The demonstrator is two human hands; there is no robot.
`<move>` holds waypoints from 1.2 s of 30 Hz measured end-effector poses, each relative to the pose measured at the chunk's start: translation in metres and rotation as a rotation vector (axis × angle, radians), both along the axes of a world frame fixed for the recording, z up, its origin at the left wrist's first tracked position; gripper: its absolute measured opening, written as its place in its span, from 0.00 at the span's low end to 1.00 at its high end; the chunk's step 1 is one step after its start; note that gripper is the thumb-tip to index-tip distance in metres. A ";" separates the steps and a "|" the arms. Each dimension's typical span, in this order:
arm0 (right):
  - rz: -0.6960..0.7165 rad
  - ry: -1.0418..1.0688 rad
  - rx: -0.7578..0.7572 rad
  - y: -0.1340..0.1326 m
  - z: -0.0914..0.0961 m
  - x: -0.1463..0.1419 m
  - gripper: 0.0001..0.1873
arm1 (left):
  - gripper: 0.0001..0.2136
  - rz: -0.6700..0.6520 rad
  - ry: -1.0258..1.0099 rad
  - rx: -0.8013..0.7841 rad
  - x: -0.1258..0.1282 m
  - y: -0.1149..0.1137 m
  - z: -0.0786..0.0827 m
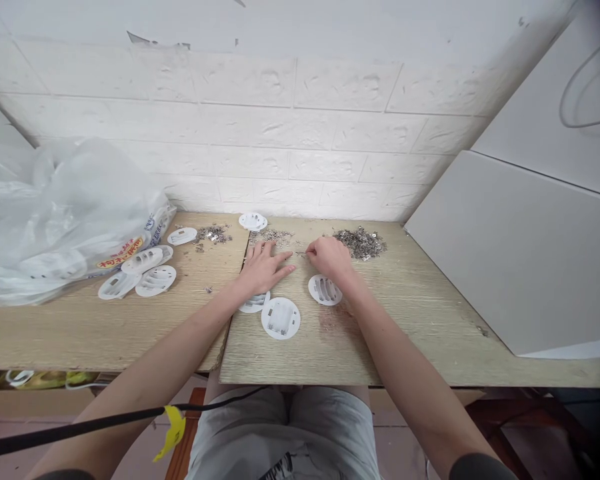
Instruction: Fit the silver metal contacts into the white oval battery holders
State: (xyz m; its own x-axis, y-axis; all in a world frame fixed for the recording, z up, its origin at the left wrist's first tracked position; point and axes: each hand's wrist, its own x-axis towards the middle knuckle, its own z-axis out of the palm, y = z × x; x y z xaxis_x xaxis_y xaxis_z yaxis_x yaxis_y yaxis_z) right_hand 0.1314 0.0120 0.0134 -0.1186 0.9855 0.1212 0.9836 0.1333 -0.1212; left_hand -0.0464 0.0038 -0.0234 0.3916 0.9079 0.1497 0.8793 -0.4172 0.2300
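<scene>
My left hand [265,265] lies flat on the wooden table [410,313], fingers stretched toward a thin scatter of small metal pieces [273,235]. My right hand [330,257] is closed in a pinch on a tiny metal piece at its fingertips, next to a larger pile of metal pieces [360,241]. Three white round plastic discs with slots lie near my hands: one [281,318] in front, one [325,290] under my right wrist, one [254,303] partly hidden by my left wrist.
A clear plastic bag [65,213] of white discs lies at the left, with several discs [147,270] spilled beside it. Another small metal heap [214,233] and stacked discs [253,221] sit near the brick wall. A grey panel [520,253] leans at the right. A black cable [80,427] crosses below.
</scene>
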 end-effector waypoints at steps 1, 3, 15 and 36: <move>0.001 0.007 -0.007 0.000 0.000 0.000 0.13 | 0.27 0.001 0.003 -0.002 0.000 0.000 0.000; 0.000 0.020 -0.016 0.000 0.000 0.000 0.14 | 0.27 0.001 0.003 -0.006 0.000 0.000 0.001; -0.008 0.049 -0.015 0.000 0.003 0.009 0.14 | 0.27 0.011 -0.002 -0.011 0.001 0.000 0.000; -0.021 0.021 -0.025 0.000 0.003 0.004 0.14 | 0.28 0.027 0.002 -0.062 0.002 0.001 0.000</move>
